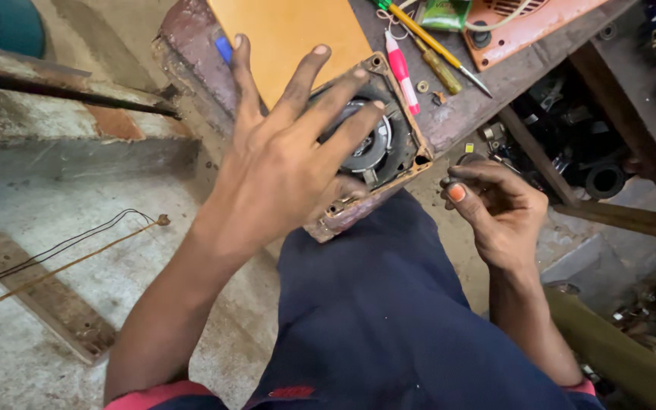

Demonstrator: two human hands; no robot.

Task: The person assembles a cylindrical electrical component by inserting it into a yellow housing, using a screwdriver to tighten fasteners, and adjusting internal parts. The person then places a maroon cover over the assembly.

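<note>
Head view: the person's left hand (282, 163), fingers spread, rests on a square fan frame (377, 148) propped on the lap against the table (465, 114); the right hand (495, 205) pinches a small dark part (466, 160); unsupported, the frame may slip, or the part drop.

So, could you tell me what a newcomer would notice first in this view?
The left hand spreads over a square fan unit resting on the lap at centre. To its right, the right hand pinches a small dark part. Above, on the bench, lie a yellow screwdriver and a pink pen-like tool.
</note>
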